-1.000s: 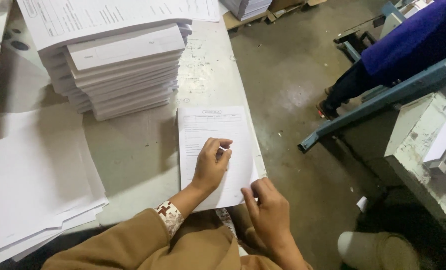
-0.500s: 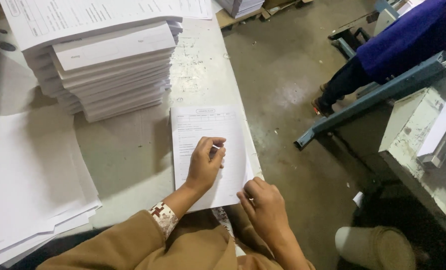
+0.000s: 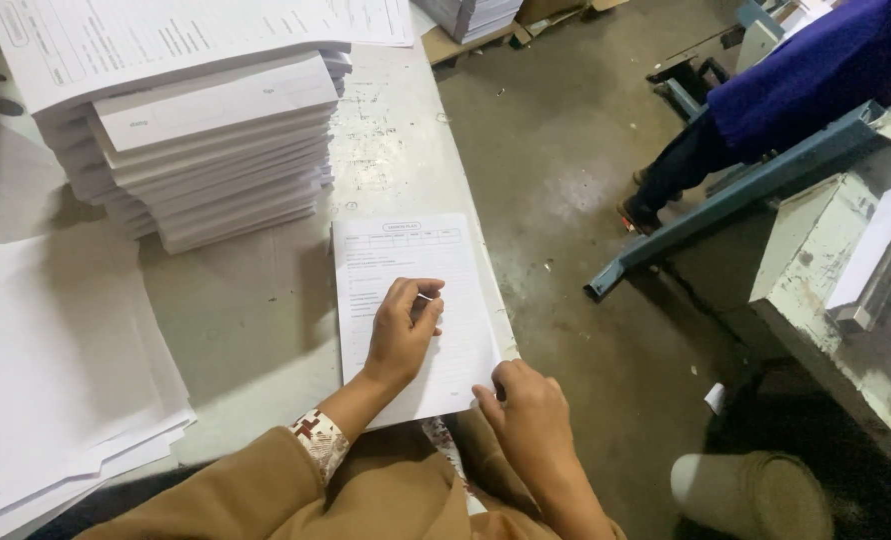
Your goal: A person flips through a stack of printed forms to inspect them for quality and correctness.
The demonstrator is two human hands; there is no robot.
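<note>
printed form stack [image 3: 406,270]: lying flat at the right-hand edge of the white worktable [image 3: 256,330], long axis running away from the person, header end far, bottom end near; tilted slightly, top leaning left.
left hand [image 3: 403,330]: resting on the middle of the form stack, fingers curled in with tips pressing down on the top sheet; a small pale thing seems to be sticking out between thumb and forefinger, cannot tell what it is.
right hand [image 3: 531,410]: sitting at the near right corner of the form stack, fingers bent over the corner and touching the paper edge; whether it is pinching sheets or just pressing, cannot tell.
key relation: both hands are on the same stack; left is covering the centre, right is at the near corner by the table edge. The free length of paper is extending away from both hands toward the far end; the right hand is nearer the overhanging edge.
tall bundled paper pile [image 3: 206,140]: standing further back and to the left on the table, well apart from the hands, big printed sheets [image 3: 156,40] lying on top.
loose blank sheets [image 3: 56,390]: spreading over the near left of the table, apart from the left arm.
sleeves: tan, with a patterned cuff [image 3: 316,440] showing at the left wrist.
other person [image 3: 796,90]: in blue, standing by a blue metal frame [image 3: 736,200] across the concrete floor, not reaching in.
</note>
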